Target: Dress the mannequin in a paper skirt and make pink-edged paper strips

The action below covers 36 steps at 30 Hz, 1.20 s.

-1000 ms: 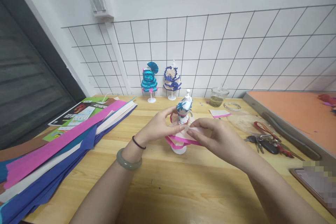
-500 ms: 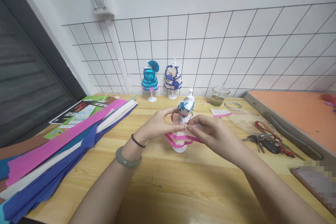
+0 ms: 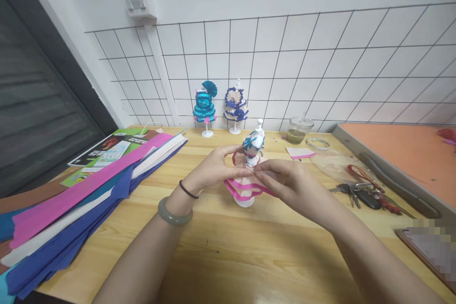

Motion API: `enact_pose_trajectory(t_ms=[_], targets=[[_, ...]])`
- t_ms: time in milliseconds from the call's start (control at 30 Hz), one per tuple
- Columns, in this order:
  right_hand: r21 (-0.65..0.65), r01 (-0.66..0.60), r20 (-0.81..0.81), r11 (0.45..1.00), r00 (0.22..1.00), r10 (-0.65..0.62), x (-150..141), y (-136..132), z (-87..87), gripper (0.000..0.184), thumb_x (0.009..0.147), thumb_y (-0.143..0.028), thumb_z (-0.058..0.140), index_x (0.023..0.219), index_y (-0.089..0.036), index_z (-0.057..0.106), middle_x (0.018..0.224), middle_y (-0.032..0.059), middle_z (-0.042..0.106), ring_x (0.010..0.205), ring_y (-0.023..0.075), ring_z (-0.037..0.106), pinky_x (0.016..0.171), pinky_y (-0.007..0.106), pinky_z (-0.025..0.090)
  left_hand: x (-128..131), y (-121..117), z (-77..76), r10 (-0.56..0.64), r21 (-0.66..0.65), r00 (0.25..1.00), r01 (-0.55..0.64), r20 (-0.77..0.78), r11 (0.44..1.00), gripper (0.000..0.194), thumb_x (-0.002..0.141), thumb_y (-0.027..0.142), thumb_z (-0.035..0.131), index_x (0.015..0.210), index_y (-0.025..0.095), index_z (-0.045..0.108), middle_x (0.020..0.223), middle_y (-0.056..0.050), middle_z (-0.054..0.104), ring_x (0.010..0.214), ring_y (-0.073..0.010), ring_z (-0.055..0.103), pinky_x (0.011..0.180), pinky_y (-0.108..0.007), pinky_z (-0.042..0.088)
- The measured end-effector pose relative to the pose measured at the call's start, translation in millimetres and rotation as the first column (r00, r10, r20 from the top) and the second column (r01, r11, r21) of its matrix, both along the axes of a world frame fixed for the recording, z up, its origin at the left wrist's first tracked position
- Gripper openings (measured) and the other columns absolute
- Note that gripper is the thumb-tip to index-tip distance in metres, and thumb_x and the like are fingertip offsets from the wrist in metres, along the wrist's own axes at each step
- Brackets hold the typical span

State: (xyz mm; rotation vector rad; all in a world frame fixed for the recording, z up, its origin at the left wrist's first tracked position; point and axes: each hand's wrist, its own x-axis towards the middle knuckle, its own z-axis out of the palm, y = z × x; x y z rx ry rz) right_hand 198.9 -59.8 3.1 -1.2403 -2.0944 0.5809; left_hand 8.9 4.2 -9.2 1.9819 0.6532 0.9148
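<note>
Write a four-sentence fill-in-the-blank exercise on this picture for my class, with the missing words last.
1. The person's bare left hand and right hand are at a pale paper skirt with ____ edges.
2. Between the round grey-green bangle and the left hand is a thin ____ band.
3. The bunch of metal keys lies to the person's ____.
4. The tiered teal paper dress has a ____ stand.

Missing words: pink; black; right; white.

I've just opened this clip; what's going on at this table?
A person at a wooden table has both hands at a small dress stand. The left hand curves around its waist, thumb in front; the right hand pinches pink-edged paper at its front. Behind, near the wall, stand a teal paper dress and a blue-trimmed one.
</note>
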Motion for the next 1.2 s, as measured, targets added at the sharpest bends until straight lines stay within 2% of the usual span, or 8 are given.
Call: enact_pose_trajectory(t_ms=[233,500,800,1033,1200], targets=[[-0.021,-0.019,-0.017,1.000,1.000,0.019,1,0,1.4,0.020,0.086,-0.024,0.046,0.090,-0.023,0.065,0.085,0.0026,0.068,0.073,0.0170,0.062,0.063,0.028,0.047,0,0,-0.4,0.006,0.013,1.000,-0.006,-0.012,1.000,0.042,0.069,0.031,0.071,0.108,0.017,0.061,0.107,-0.005,0.063,0.102,-0.0215,0.056,0.091,-0.032,0.040],[0.017,0.038,-0.020,0.999,0.999,-0.038,2,4,-0.6,0.011,0.085,-0.025,0.049,0.085,-0.021,0.059,0.079,0.0005,0.066,0.070,0.0145,0.059,0.062,0.026,0.044,0,-2,1.1,0.005,0.013,1.000,-0.004,-0.022,1.000,0.043,0.069,0.031,0.070,0.109,0.017,0.060,0.110,-0.005,0.063,0.103,-0.0215,0.055,0.090,-0.031,0.041],[-0.070,0.027,-0.099,0.997,0.994,-0.034,2,11,-12.5,0.013,0.086,-0.033,0.048,0.085,-0.022,0.055,0.080,0.0011,0.065,0.072,0.0161,0.060,0.060,0.026,0.045,0,-3,1.4,0.017,0.037,1.000,-0.016,-0.023,0.999,0.043,0.071,0.031,0.069,0.110,0.016,0.060,0.111,-0.006,0.062,0.104,-0.0212,0.054,0.091,-0.031,0.039],[-0.048,0.053,-0.135,0.997,0.989,-0.059,3,14,-15.4,0.010,0.085,-0.032,0.051,0.085,-0.022,0.052,0.082,0.0011,0.063,0.071,0.0155,0.060,0.059,0.026,0.046,4,-7,4.8,0.026,0.070,0.998,-0.022,-0.062,0.997,0.040,0.072,0.036,0.067,0.106,0.016,0.060,0.099,-0.004,0.062,0.093,-0.0192,0.054,0.083,-0.029,0.041],[-0.045,0.063,-0.143,0.997,0.987,-0.069,3,14,-16.1,0.012,0.085,-0.033,0.051,0.084,-0.021,0.051,0.079,0.0013,0.062,0.068,0.0154,0.059,0.057,0.025,0.045,3,-8,5.0,0.034,0.107,0.996,-0.025,-0.079,0.994,0.046,0.068,0.038,0.071,0.107,0.017,0.059,0.097,-0.002,0.060,0.091,-0.0181,0.053,0.084,-0.028,0.040]])
